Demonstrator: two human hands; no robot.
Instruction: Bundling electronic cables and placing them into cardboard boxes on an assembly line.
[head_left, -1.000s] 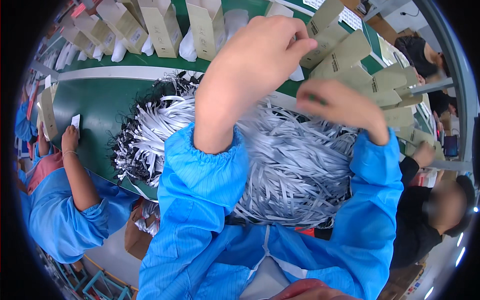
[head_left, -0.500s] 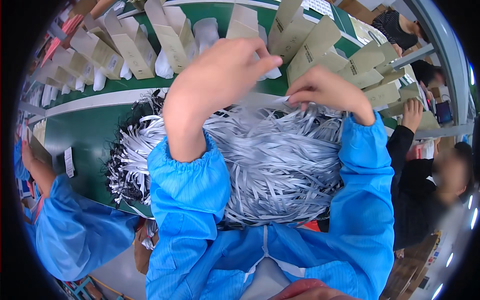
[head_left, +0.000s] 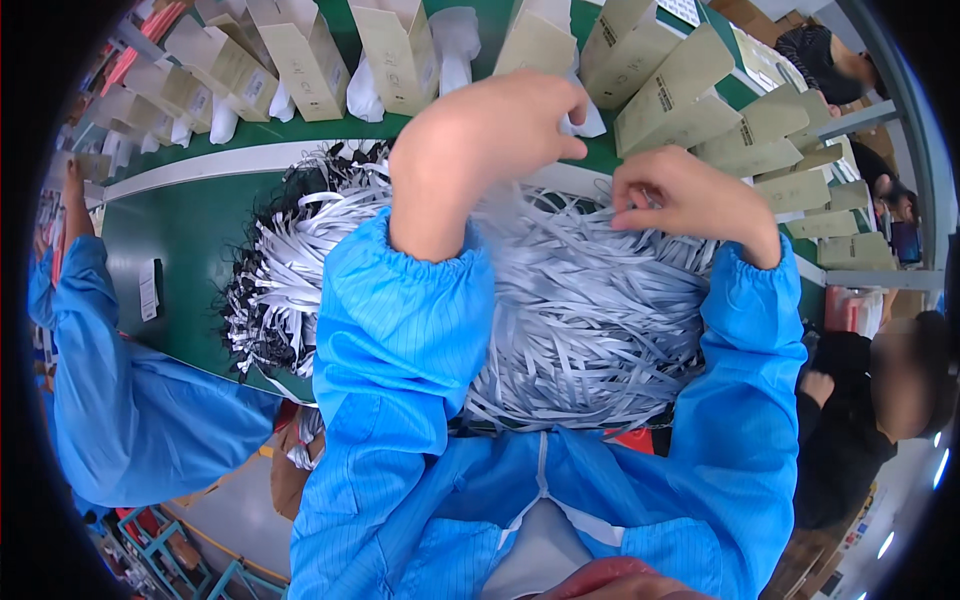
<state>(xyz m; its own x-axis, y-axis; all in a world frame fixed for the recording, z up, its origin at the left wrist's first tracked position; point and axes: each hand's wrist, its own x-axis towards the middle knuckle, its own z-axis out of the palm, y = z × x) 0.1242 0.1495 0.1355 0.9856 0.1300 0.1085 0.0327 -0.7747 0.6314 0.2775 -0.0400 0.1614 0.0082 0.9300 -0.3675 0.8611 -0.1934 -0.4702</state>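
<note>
A big heap of white flat straps [head_left: 560, 310] with black ends lies on the green table [head_left: 180, 240] in front of me. My left hand [head_left: 490, 135] is raised over the heap's far side, fingers curled and pinched near a white bag by the boxes. My right hand [head_left: 690, 200] rests on the heap's upper right, fingers closed on a few white straps. Both my arms wear blue sleeves. What my left fingers pinch is hidden.
Rows of upright tan cardboard boxes [head_left: 300, 65] with white bags [head_left: 455, 40] between them stand beyond a white strip on the table. A co-worker's blue sleeve [head_left: 110, 390] is at my left; another person in black [head_left: 870, 400] is at my right.
My view has shifted, so the heap sits lower in the picture. Both hands stayed at the heap's far edge, the right one settling onto the straps.
</note>
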